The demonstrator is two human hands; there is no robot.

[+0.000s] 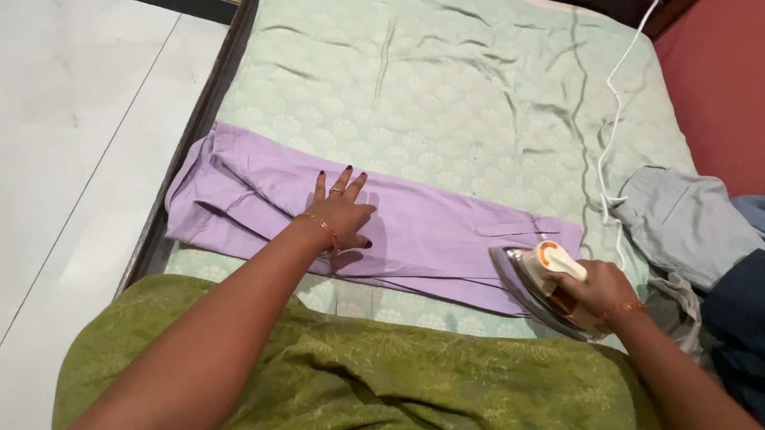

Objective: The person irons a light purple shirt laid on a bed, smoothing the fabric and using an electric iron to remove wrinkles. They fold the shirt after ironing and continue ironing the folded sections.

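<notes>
- Only one view here, the head cam looking down, so everything below came from that.
- One lilac garment lay folded long across the bed, which had a pale green patterned cover, near the edge closest to the person.
- Left hand was flat on the lilac garment, roughly mid-length, fingers spread wide and holding nothing, just pressing down. One ring and one bangle showed on it.
- Right hand was wrapped closed around the handle of one iron, cream and orange on top with a shiny soleplate. The iron sat at the garment's right end, tip pointing left along the cloth.
- One white cord ran from the iron up over the bed and off the top edge.
- To the right was a pile of other clothes: I counted one grey piece, one light blue and one dark navy, though they overlapped a lot.
- White floor tiles were on the left, and the person's green patterned dress filled the bottom.
</notes>
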